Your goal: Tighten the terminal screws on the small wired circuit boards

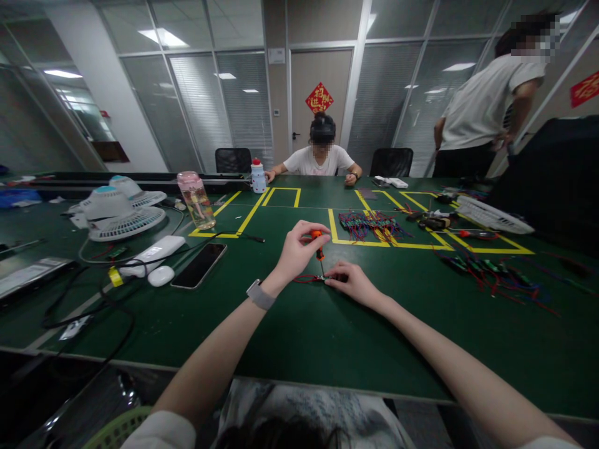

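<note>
A small wired part is being worked with a screwdriver on the green table.

The orange-handled screwdriver [319, 244] is pinched upright in the left hand [296, 251], tip down on the wired part [320, 278], which is pressed flat to the table [299, 330] by the right hand [352, 282] just beside it. A phone [199, 265] lies well to the left.

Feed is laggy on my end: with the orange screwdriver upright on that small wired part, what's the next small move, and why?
Probably twist the screwdriver in place. The left hand grips its orange handle upright, tip down on the small wired part, which the right hand pins to the green table.
</note>
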### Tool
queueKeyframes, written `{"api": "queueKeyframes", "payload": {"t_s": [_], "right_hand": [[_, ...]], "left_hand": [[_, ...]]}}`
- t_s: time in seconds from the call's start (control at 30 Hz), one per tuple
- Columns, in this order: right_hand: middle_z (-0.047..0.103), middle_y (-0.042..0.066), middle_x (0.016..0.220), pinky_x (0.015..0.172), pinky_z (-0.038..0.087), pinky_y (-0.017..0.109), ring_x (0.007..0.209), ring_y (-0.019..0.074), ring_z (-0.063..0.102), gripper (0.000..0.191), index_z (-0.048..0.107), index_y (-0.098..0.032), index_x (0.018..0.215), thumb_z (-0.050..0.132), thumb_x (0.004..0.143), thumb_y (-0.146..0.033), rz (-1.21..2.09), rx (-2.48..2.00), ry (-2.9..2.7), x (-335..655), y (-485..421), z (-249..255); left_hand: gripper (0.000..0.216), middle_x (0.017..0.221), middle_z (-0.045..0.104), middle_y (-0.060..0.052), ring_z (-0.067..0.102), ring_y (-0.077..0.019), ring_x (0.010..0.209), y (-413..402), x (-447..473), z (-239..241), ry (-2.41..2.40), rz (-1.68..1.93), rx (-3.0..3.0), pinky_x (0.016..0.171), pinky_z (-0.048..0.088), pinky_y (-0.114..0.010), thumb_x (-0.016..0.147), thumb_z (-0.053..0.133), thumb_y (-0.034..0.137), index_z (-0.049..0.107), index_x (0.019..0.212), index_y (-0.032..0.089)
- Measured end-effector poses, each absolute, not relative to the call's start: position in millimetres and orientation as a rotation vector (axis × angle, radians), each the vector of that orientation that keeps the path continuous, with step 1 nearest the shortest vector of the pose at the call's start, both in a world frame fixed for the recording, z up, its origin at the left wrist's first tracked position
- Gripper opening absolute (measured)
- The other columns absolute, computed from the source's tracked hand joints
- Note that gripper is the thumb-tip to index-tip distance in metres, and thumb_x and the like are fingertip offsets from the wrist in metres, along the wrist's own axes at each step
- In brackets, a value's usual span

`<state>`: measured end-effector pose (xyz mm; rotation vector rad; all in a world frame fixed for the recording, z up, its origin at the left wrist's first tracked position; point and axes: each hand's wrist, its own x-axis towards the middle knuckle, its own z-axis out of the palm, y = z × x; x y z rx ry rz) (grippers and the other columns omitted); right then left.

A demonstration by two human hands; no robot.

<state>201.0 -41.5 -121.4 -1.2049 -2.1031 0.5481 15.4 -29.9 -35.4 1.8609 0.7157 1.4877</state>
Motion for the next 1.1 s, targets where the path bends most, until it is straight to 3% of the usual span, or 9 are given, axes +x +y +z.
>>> {"api": "queueKeyframes", "payload": {"t_s": [0.23,0.33,0.47,0.53,0.7,0.93,1.1], "right_hand": [[0.06,0.004,0.078,0.062,0.045,0.026,0.064,0.0135,0.054,0.019,0.074,-0.017,0.091,0.067,0.079,-0.03,0.543,-1.195,-2.101,201.8,-40.6,-122.8],[0.06,0.004,0.078,0.062,0.045,0.026,0.064,0.0135,0.055,0.018,0.074,-0.017,0.091,0.067,0.079,-0.03,0.548,-1.197,-2.097,201.7,-40.5,-123.2],[0.06,0.004,0.078,0.063,0.045,0.026,0.065,0.0137,0.055,0.017,0.074,-0.017,0.091,0.067,0.079,-0.028,0.549,-1.21,-2.096,200.7,-41.5,-121.8],[0.06,0.004,0.078,0.063,0.045,0.026,0.065,0.0137,0.055,0.017,0.074,-0.017,0.091,0.067,0.079,-0.027,0.546,-1.216,-2.096,200.3,-41.8,-121.2],[0.061,0.004,0.079,0.064,0.045,0.026,0.066,0.014,0.056,0.017,0.074,-0.018,0.091,0.067,0.079,-0.028,0.541,-1.21,-2.109,200.8,-41.1,-121.3],[0.061,0.004,0.078,0.064,0.045,0.026,0.066,0.0138,0.056,0.016,0.075,-0.018,0.091,0.068,0.079,-0.026,0.529,-1.212,-2.109,200.1,-41.6,-120.9],[0.061,0.004,0.078,0.064,0.045,0.026,0.066,0.0138,0.055,0.016,0.074,-0.017,0.09,0.068,0.079,-0.026,0.535,-1.216,-2.11,199.4,-42.9,-118.8]], "left_hand": [[0.029,0.117,0.064,-0.01,0.061,-0.021,0.108,-25.3,13.2,-35.0,0.539,1.379,1.706,0.094,0.047,-0.036,0.088,0.052,0.025,0.064,0.113,0.017],[0.031,0.11,0.068,-0.011,0.066,-0.0203,0.097,-23.5,13.3,-36.0,0.519,1.371,1.642,0.089,0.051,-0.036,0.085,0.058,0.027,0.064,0.113,0.015],[0.021,0.092,0.07,-0.007,0.065,-0.0157,0.08,-24.6,12.8,-35.7,0.69,1.47,1.732,0.076,0.053,-0.028,0.077,0.067,0.027,0.07,0.094,0.014],[0.021,0.095,0.069,-0.007,0.064,-0.0156,0.083,-25.1,12.2,-35.1,0.713,1.47,1.767,0.077,0.052,-0.027,0.076,0.067,0.026,0.071,0.094,0.015],[0.037,0.11,0.067,-0.01,0.063,-0.0211,0.103,-24.3,11.7,-35.3,0.496,1.308,1.665,0.088,0.052,-0.035,0.082,0.058,0.022,0.062,0.118,0.017],[0.029,0.093,0.069,-0.006,0.065,-0.0158,0.083,-28.6,15.5,-37.0,0.679,1.443,1.76,0.077,0.053,-0.028,0.072,0.073,0.026,0.071,0.099,0.016],[0.03,0.105,0.069,-0.009,0.064,-0.0175,0.097,-30.7,16.1,-35.3,0.593,1.378,1.729,0.089,0.049,-0.032,0.087,0.054,0.026,0.066,0.113,0.017]]}}
